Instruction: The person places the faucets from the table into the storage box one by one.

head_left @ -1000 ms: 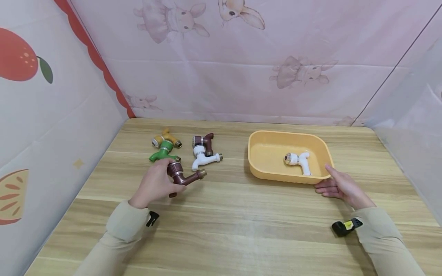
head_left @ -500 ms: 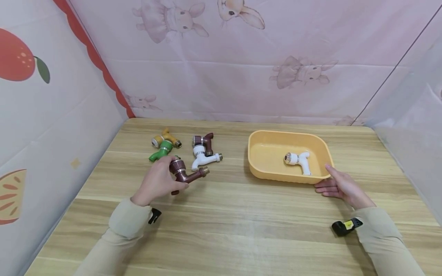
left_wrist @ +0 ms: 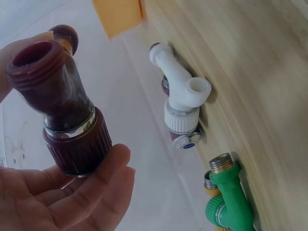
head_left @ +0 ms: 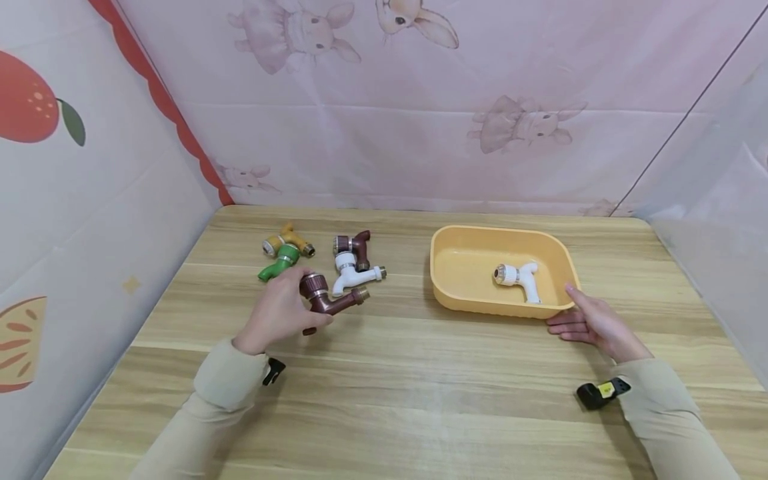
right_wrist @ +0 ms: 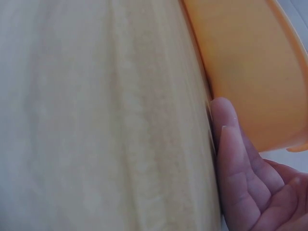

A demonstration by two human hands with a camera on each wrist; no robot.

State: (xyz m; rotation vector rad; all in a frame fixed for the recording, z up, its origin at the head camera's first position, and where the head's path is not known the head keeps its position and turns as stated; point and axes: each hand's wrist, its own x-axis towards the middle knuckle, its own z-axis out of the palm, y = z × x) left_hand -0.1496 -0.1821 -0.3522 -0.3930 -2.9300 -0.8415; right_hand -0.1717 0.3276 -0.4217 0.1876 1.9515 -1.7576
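Where the two beige sleeves (head_left: 654, 393) come in nearest me, I see a black wrist device (head_left: 600, 395) w/ a yellow label by the R cuff & a similar dark one by the L cuff, both above the wood-grain counter (head_left: 420, 407).

As for the hands, the L hand (head_left: 279, 310) grips a dark brown tap (head_left: 324, 304), fingers at its ribbed handle, thumb nr the spout; per L wrist cam it's up off the counter. It's tilted, metal threaded end pointing R. The R hand (head_left: 597, 327) holds the orange tray (head_left: 480, 305) by its near R corner: thumb over the rim, fingers low vs. the outer wall, close to the counter per R wrist cam. In the tray, a white tap (head_left: 531, 285) lies nr the R end.

Just past the L hand is a green tap (head_left: 287, 255), partly hidden in head view, w/ a yellow tap (head_left: 293, 238) behind it. Btwn those & the tray, I see a 2nd white tap (head_left: 350, 277) & a 2nd brown tap (head_left: 361, 248) just behind; can't tell if either pair touches. Back wall (head_left: 390, 147) = pale pink w/ rabbit prints.
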